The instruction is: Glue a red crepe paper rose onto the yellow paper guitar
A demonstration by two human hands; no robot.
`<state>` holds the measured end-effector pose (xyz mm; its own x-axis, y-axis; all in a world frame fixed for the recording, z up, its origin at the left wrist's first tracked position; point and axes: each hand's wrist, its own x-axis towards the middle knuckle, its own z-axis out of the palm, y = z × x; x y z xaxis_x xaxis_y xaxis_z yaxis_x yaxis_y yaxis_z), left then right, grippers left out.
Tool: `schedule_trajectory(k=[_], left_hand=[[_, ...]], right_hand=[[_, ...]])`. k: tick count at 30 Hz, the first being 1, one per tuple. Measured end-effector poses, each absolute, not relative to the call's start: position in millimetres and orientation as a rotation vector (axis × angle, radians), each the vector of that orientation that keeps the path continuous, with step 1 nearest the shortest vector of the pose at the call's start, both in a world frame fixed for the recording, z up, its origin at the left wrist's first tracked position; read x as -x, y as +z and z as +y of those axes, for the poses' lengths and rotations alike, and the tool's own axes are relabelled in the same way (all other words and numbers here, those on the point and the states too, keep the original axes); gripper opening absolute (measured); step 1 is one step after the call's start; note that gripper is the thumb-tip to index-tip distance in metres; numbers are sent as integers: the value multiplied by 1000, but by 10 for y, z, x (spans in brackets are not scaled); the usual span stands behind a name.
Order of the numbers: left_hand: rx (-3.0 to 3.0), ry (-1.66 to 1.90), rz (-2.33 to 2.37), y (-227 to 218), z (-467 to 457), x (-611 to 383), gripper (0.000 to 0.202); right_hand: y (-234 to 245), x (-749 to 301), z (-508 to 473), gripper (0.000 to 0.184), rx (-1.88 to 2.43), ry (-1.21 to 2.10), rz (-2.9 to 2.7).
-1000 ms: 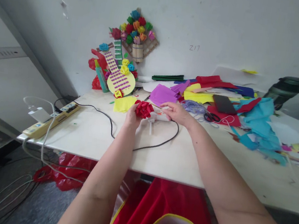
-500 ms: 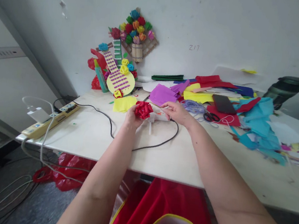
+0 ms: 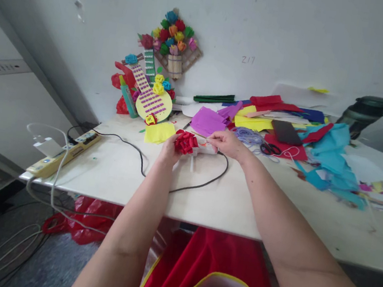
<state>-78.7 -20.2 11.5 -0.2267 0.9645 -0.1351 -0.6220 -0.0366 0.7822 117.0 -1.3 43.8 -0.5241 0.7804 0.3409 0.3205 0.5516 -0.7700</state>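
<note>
My left hand (image 3: 168,148) is closed round a red paper flower (image 3: 185,141) and holds it just above the white table (image 3: 119,171). My right hand (image 3: 226,143) is to the right of the flower, fingers pinched on a thin stick that runs toward it. Under both hands lies a white glue gun (image 3: 200,150) with a black cord (image 3: 203,183) looping across the table.
A paper guitar (image 3: 150,97) and a flower bouquet craft (image 3: 173,41) lean on the wall. Coloured paper sheets (image 3: 255,119), black scissors (image 3: 271,149), a dark phone (image 3: 285,132) and a dark bottle (image 3: 365,113) lie to the right. A power strip (image 3: 63,154) sits at the left edge.
Both hands shifted slightly; the flower turned a little in my left hand and my right hand drew closer to it.
</note>
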Motion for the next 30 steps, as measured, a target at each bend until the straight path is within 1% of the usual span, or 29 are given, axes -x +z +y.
schedule_trajectory(k=[7, 11, 14, 17, 21, 26, 30], left_hand=[[-667, 1545, 970, 98, -191, 806, 9], [-727, 1516, 1018, 135, -223, 797, 9], [-699, 1549, 994, 151, -236, 794, 5], [-629, 1592, 922, 140, -226, 805, 5], [-490, 1683, 816, 126, -206, 814, 8], [-369, 1744, 723, 142, -197, 806, 12], [-336, 1764, 694, 132, -184, 803, 14]], right_hand=[[527, -1280, -33, 31, 959, 755, -2176], [560, -1347, -29, 29, 1013, 754, -2226], [575, -1406, -10, 28, 1020, 741, -2277], [568, -1427, 2, 29, 1031, 733, -2315], [499, -1364, 12, 24, 1055, 821, -2295], [388, -1292, 57, 45, 1046, 1012, -2228], [358, -1268, 67, 49, 1034, 1025, -2204]])
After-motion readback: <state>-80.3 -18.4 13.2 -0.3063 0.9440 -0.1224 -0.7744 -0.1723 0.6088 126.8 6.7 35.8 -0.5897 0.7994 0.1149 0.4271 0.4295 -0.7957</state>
